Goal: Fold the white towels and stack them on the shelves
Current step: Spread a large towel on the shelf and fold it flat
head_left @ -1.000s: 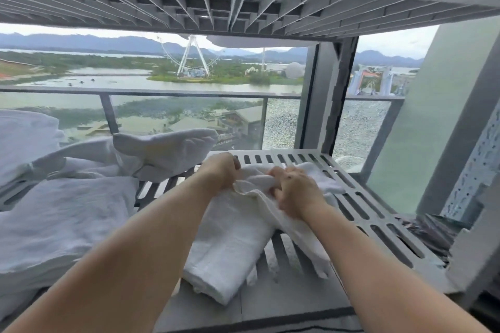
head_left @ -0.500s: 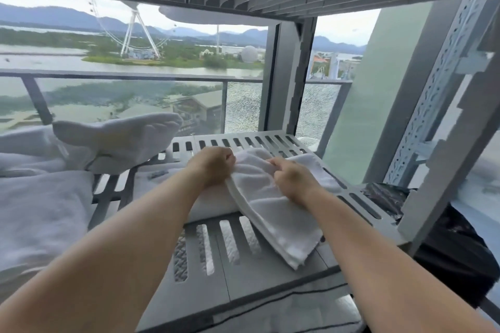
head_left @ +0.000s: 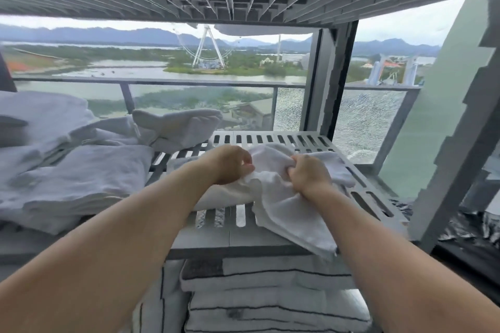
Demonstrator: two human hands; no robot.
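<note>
Slatted shelf (head_left: 270,236), white towel (head_left: 284,205) now bunched tighter in both gripping hands (head_left: 230,163) (head_left: 308,173)

The grey slatted shelf (head_left: 243,240) carries a heap of white towels (head_left: 81,176) on its left and a rumpled white towel (head_left: 286,205) towards its right.

So your left arm (head_left: 121,238) and right arm (head_left: 392,251) are both stretched out forward, bare, running up from the bottom corners and angling toward each other. Your left hand (head_left: 232,163) is knuckles-up, fingers curled under, pinching the white towel (head_left: 281,203) at its edge. Your right hand (head_left: 308,173) sits just beside it, curled into a fist with towel bunched inside. Hands are close but not touching.
</note>
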